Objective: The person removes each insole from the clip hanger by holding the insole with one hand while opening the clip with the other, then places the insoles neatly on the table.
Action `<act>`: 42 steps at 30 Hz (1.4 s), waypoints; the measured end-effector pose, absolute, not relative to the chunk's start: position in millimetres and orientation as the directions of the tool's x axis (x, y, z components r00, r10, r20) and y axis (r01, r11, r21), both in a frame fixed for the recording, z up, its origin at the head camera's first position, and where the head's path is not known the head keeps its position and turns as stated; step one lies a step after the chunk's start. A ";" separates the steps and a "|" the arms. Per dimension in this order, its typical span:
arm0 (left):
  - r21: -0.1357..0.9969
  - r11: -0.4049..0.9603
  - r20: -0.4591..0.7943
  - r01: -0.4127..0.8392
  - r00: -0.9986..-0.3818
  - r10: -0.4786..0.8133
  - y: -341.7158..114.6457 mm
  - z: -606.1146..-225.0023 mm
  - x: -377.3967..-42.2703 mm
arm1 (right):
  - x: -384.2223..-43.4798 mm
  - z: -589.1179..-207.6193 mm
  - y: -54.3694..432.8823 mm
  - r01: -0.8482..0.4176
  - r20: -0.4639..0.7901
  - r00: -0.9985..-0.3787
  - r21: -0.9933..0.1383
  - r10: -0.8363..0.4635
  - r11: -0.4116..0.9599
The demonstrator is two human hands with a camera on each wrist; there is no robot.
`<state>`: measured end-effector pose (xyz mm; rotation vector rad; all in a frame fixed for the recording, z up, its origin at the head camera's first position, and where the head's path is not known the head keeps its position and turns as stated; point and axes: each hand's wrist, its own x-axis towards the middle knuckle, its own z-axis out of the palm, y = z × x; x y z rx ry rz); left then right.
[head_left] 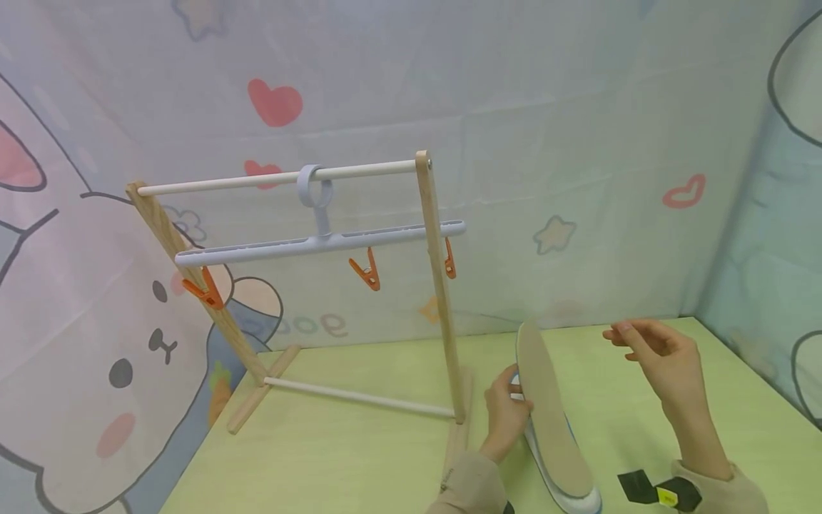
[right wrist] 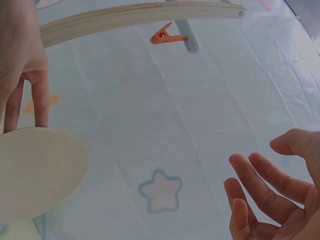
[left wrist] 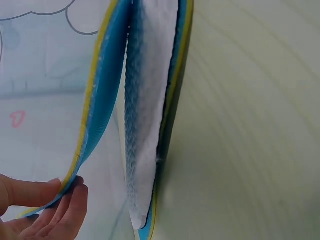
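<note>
My left hand (head_left: 507,414) pinches the edge of a long insole (head_left: 552,414) between thumb and fingers, holding it tilted up over the table. Its upper face is plain beige; in the left wrist view its blue underside and yellow rim show. Just beneath it lies a second insole (left wrist: 150,125), white and blue, largely covered by the first in the head view. Off to the right, my right hand (head_left: 664,357) is raised above the table, its fingers loosely bent and nothing between them. The right wrist view shows the beige toe end and the left hand's fingers behind it.
Left of the insoles stands a wooden rack (head_left: 439,285) with white rods. A pale hanger (head_left: 321,243) hangs from its top rod, bearing orange clips (head_left: 366,270). The light green table (head_left: 359,457) ends at a printed cloth backdrop (head_left: 552,143).
</note>
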<state>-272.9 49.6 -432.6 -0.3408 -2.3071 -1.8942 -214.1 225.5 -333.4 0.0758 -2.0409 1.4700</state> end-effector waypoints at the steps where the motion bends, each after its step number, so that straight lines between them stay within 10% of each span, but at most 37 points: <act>1: 0.950 0.182 0.243 0.255 -0.966 0.087 49.5 -432.9 -272.5 | -214.1 -333.3 225.4 -0.386 0.507 -0.809 -0.840 0.297 0.381; 42: 0.832 0.481 0.261 0.277 -0.960 0.103 48.9 -442.8 -269.5 | -216.0 -335.0 222.5 -0.364 0.491 -0.827 -0.838 0.273 0.405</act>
